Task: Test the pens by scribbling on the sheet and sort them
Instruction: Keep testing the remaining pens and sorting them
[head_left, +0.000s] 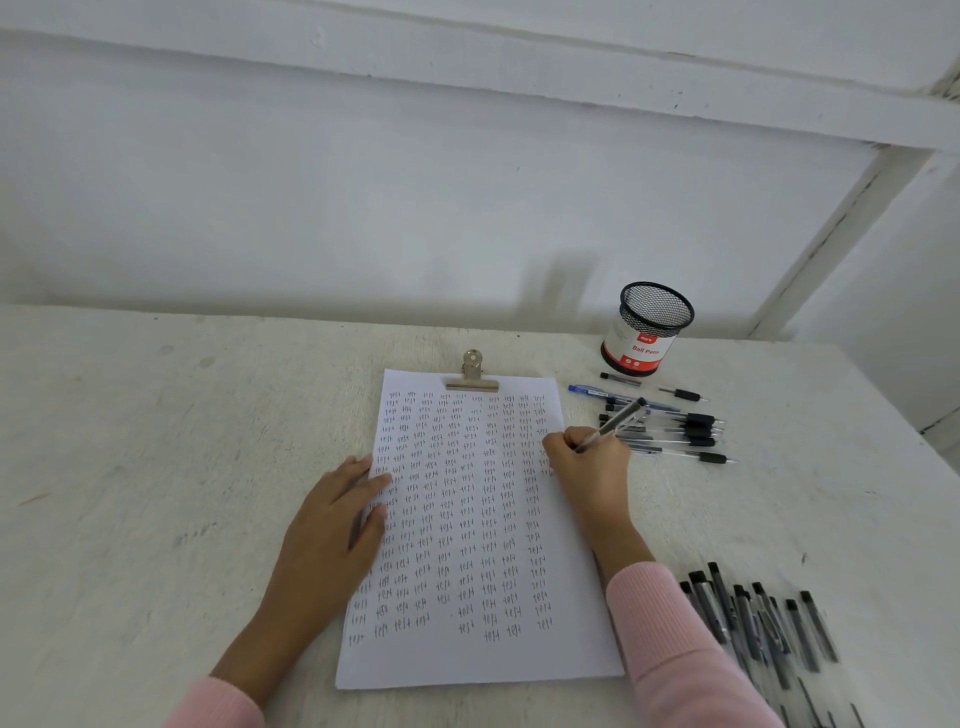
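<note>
At the right edge of the sheet (467, 654), near its top, the right hand (587, 462) is writing, its grip pinching the pen (615, 423) low on the barrel, with the tip hidden behind the fingers. The left hand (332, 514) is lying flat, pressing the sheet's left edge onto the tabletop (156, 467). With the rows this crowded, a small, light scribble in the bare margin is probably what this step is asking for.

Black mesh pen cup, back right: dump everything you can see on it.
The pen cup is a black wire-mesh cylinder, upright, open mouth up. A white and red label reading "Ball Pens" wraps its lower half. Nothing sticks out of it. It stands on the white table at back right, just behind the loose pens. Whether the nearest one touches its base is unclear.
</note>
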